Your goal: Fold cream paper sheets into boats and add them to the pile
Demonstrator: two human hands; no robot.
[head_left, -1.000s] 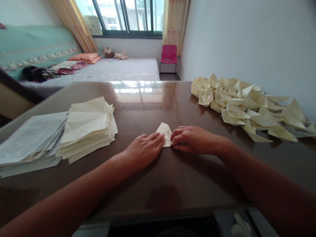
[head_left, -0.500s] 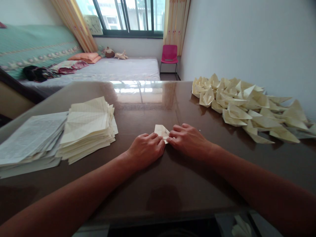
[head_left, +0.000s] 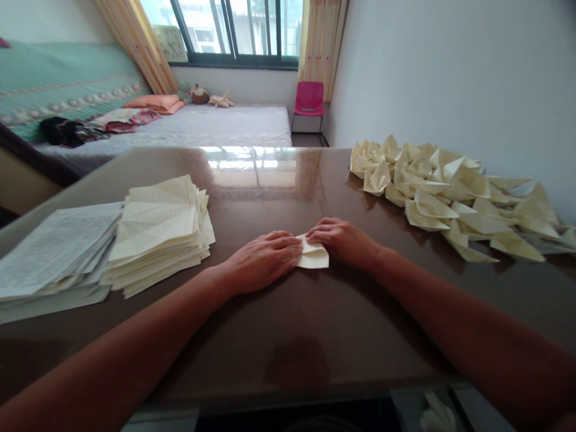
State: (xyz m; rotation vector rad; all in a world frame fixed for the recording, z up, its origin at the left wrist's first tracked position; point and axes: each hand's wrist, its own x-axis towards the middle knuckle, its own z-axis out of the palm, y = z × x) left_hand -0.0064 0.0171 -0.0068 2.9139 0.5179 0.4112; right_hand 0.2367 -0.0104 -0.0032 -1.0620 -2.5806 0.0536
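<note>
A small folded piece of cream paper [head_left: 315, 258] lies on the brown table between my two hands. My left hand [head_left: 265, 258] holds its left side, the fingers fairly straight and together over the paper, the thumb lower near its edge. From the far right, my right hand [head_left: 344, 239] grips the upper part with bent fingers pressed on it. The near flap of the paper shows below the fingertips, while its left end and far edge are partly covered.
On the left, a stack of cream sheets [head_left: 155, 234] stands beside a pile of greyish printed sheets [head_left: 54, 252]. Many folded paper shapes [head_left: 432, 180] are heaped at the right by the wall. Beyond the glossy table [head_left: 252, 348] are a bed [head_left: 234, 129] and a pink chair [head_left: 309, 99].
The paper has been turned, so a plain flap now faces me instead of the part with a small dark mark. My left fingers have straightened, and my right hand has shifted slightly away from me.
</note>
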